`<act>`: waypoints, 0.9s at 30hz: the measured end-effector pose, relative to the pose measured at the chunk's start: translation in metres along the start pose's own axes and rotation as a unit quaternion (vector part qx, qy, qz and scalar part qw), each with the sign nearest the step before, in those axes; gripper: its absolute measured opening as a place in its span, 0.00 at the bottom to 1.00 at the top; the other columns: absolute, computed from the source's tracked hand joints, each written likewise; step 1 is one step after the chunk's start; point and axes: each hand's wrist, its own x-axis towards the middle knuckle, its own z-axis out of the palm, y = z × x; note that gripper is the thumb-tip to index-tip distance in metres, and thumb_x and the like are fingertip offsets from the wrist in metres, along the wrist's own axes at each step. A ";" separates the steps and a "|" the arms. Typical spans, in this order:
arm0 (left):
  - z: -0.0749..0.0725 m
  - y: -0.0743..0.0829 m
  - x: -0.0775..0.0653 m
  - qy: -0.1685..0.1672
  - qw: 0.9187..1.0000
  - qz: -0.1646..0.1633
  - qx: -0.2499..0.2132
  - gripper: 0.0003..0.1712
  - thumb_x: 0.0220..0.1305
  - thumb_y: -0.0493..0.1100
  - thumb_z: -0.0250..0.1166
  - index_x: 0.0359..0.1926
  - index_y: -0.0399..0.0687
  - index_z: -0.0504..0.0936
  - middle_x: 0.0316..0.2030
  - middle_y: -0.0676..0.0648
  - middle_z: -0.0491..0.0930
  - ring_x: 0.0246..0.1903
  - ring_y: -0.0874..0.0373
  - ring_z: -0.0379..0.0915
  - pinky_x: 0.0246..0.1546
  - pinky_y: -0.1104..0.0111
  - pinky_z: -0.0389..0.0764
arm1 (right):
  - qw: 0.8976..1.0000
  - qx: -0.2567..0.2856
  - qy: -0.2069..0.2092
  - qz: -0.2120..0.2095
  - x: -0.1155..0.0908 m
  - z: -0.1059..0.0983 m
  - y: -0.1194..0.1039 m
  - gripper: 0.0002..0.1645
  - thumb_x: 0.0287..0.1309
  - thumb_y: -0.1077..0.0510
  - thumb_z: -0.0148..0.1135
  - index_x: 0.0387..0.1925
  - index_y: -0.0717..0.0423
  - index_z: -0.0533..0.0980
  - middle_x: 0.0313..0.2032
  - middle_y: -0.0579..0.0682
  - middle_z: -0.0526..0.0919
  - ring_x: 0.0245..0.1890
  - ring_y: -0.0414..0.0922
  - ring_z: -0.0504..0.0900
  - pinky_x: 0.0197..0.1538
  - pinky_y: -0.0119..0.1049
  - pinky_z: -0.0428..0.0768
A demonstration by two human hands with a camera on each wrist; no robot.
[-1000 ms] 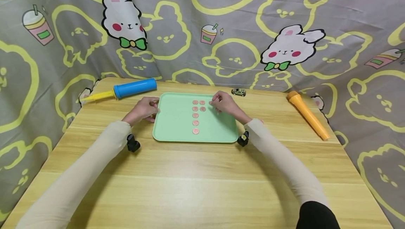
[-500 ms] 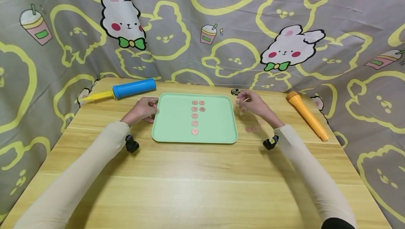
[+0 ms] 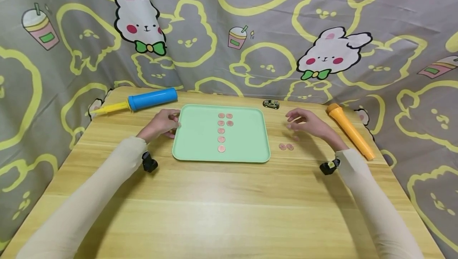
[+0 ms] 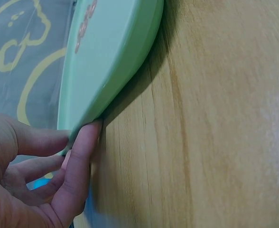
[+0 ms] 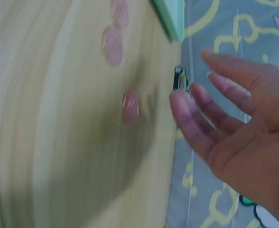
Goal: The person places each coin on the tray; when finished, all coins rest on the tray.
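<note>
My left hand [image 3: 162, 124] pinches the left rim of a light green tray [image 3: 198, 139]; in the left wrist view its thumb and fingers [image 4: 85, 142] close on the rim. Several copper-coloured coins [image 3: 221, 131] lie flat on the tray in one column, with a short second column beside its top. My right hand [image 3: 309, 123] is raised over the table to the right of the tray, fingers loosely bent with nothing between them. Below it lie two coins [image 3: 286, 147] side by side; a third coin [image 5: 130, 106] is nearer the hand, partly hidden in the head view.
A blue pump with a yellow nozzle [image 3: 152, 98] lies at the back left. Behind the tray's right corner stands a small toy car [image 3: 271, 104]. An orange toy microphone [image 3: 350, 131] lies at the right. A patterned curtain [image 3: 200, 32] hangs behind the wooden table [image 3: 214, 211].
My right hand has moved right, from over the tray to above the loose coins on the table. The left hand keeps its hold on the tray; the coins there stay in place.
</note>
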 end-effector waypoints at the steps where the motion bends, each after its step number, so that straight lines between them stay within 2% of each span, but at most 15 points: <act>1: 0.000 0.000 0.000 0.001 1.000 0.001 -0.001 0.40 0.74 0.31 0.58 0.82 0.36 0.53 0.48 0.39 0.67 0.41 0.52 0.74 0.36 0.63 0.91 | 1.000 0.000 -0.003 0.004 -0.003 -0.002 0.003 0.28 0.70 0.62 0.67 0.65 0.72 0.71 0.55 0.69 0.78 0.53 0.55 0.80 0.51 0.25 0.79; 5: 0.001 0.000 0.000 -0.001 1.000 0.004 -0.004 0.40 0.75 0.32 0.57 0.82 0.35 0.53 0.48 0.40 0.67 0.40 0.53 0.74 0.36 0.64 0.91 | 1.000 0.010 -0.015 0.012 -0.013 -0.008 0.016 0.30 0.68 0.63 0.68 0.66 0.72 0.69 0.56 0.69 0.77 0.52 0.53 0.79 0.47 0.27 0.82; 10: 0.003 -0.002 -0.002 -0.009 1.000 -0.002 -0.005 0.40 0.76 0.32 0.56 0.82 0.35 0.52 0.49 0.40 0.67 0.41 0.52 0.74 0.35 0.66 0.90 | 0.999 0.026 -0.038 0.015 -0.025 -0.009 0.030 0.26 0.68 0.65 0.68 0.62 0.72 0.71 0.54 0.69 0.77 0.48 0.49 0.80 0.45 0.31 0.86; 15: 0.003 -0.003 -0.003 -0.006 1.000 -0.003 -0.003 0.40 0.75 0.32 0.56 0.82 0.35 0.52 0.48 0.40 0.67 0.41 0.52 0.74 0.35 0.66 0.90 | 0.996 0.016 -0.086 0.030 -0.032 -0.010 0.038 0.28 0.66 0.62 0.71 0.63 0.67 0.72 0.54 0.63 0.77 0.49 0.49 0.76 0.50 0.30 0.81; 19: 0.002 -0.002 -0.002 -0.002 1.000 -0.005 -0.002 0.41 0.75 0.32 0.57 0.83 0.36 0.52 0.49 0.39 0.67 0.42 0.52 0.74 0.35 0.66 0.90 | 0.991 0.000 -0.132 0.026 -0.033 -0.011 0.044 0.32 0.65 0.60 0.72 0.67 0.62 0.71 0.51 0.59 0.73 0.47 0.50 0.69 0.48 0.31 0.73; 22: 0.002 -0.001 -0.002 -0.004 1.000 -0.005 -0.005 0.41 0.75 0.32 0.57 0.83 0.37 0.52 0.50 0.39 0.67 0.42 0.52 0.74 0.36 0.66 0.90 | 0.992 0.000 -0.127 0.015 -0.032 -0.008 0.049 0.28 0.67 0.61 0.70 0.65 0.62 0.72 0.47 0.58 0.70 0.44 0.48 0.67 0.44 0.31 0.70; 27: 0.000 -0.002 -0.001 -0.002 1.000 -0.003 -0.004 0.41 0.74 0.32 0.57 0.83 0.37 0.52 0.50 0.38 0.68 0.42 0.52 0.75 0.36 0.65 0.90 | 0.995 0.016 -0.093 -0.016 -0.029 0.000 0.052 0.15 0.70 0.65 0.65 0.55 0.66 0.75 0.42 0.59 0.73 0.38 0.44 0.68 0.41 0.31 0.70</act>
